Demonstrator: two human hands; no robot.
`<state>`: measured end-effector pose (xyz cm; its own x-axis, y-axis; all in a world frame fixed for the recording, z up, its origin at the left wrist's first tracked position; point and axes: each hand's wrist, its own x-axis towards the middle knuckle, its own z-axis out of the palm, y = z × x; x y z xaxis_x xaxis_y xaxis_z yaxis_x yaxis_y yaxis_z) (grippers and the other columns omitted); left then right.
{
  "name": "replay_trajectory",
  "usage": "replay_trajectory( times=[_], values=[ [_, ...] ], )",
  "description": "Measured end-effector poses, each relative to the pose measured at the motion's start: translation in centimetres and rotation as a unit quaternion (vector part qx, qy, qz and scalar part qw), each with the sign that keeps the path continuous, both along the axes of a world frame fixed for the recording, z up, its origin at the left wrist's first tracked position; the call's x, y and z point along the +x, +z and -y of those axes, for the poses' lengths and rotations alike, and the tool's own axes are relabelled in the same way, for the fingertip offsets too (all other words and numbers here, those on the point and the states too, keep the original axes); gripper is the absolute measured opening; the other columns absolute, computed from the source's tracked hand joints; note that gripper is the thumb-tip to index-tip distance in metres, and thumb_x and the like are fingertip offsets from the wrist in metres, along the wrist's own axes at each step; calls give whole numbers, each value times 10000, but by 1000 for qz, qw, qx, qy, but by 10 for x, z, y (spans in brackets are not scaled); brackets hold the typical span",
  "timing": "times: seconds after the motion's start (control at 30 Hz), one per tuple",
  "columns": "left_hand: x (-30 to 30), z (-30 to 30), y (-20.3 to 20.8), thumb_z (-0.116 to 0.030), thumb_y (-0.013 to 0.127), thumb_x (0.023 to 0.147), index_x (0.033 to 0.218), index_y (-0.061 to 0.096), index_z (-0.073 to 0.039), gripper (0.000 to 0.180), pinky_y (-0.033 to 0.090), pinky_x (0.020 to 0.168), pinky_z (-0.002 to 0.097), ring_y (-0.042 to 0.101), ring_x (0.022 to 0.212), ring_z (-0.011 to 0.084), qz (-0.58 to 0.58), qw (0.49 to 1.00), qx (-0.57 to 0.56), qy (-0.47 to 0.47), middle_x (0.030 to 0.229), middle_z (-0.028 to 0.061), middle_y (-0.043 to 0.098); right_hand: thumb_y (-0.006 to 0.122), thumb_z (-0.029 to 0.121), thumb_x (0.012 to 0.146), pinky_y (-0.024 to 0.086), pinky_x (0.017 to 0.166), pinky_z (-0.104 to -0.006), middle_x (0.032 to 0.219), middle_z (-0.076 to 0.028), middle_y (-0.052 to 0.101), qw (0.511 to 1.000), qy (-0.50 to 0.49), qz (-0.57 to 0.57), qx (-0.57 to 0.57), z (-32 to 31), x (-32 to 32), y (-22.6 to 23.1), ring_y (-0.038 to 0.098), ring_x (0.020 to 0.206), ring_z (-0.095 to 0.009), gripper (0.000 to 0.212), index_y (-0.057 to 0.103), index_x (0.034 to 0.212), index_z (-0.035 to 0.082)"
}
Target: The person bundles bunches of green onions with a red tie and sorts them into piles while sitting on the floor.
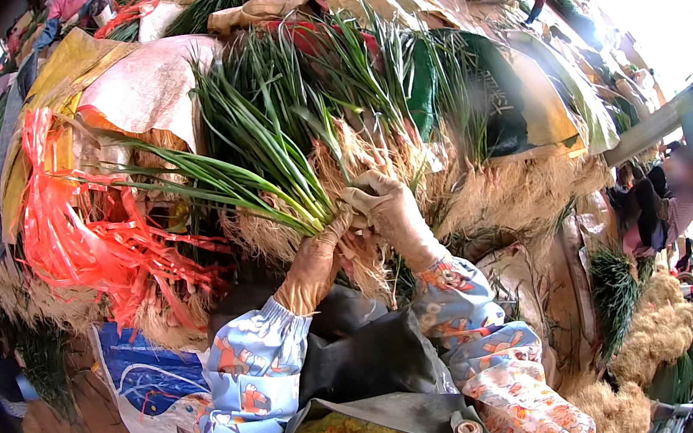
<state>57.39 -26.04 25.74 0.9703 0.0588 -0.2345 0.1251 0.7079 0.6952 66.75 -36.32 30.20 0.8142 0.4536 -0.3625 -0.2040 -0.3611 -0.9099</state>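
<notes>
Green onions [298,205] point from the left hand [311,265] toward ten o'clock; its fingers clamp their base. At two o'clock from it, the right hand [389,212] bends its fingers, gripping what I cannot tell.

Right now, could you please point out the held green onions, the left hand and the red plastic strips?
Held green onions [296,190], head view: on the stalks.
Left hand [314,265], head view: on its back.
Red plastic strips [102,243], head view: middle of the tangle.
</notes>
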Motion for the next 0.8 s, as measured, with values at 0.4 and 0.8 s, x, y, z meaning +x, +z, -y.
replay_trajectory(
  times=[0.4, 0.8],
  values=[
    [-8, -3, 4, -230, 525, 869, 799, 526, -67, 177, 393, 407, 224, 481, 490, 109, -59, 997, 41, -9, 607, 13, 506, 570, 220, 778, 458, 605, -419, 655, -163, 585, 873, 36, 414, -256, -23, -6, -24, 573, 627, -351, 155, 557, 785, 66],
    [-22, -15, 14, -296, 506, 877, 788, 493, -86, 229, 329, 514, 242, 405, 516, 95, 150, 941, -293, -79, 663, 10, 426, 494, 158, 889, 245, 390, -148, 650, 56, 443, 901, 24, -248, 355, 2, -15, -9, 341, 463, -18, 190, 588, 938, 1]
  ],
)
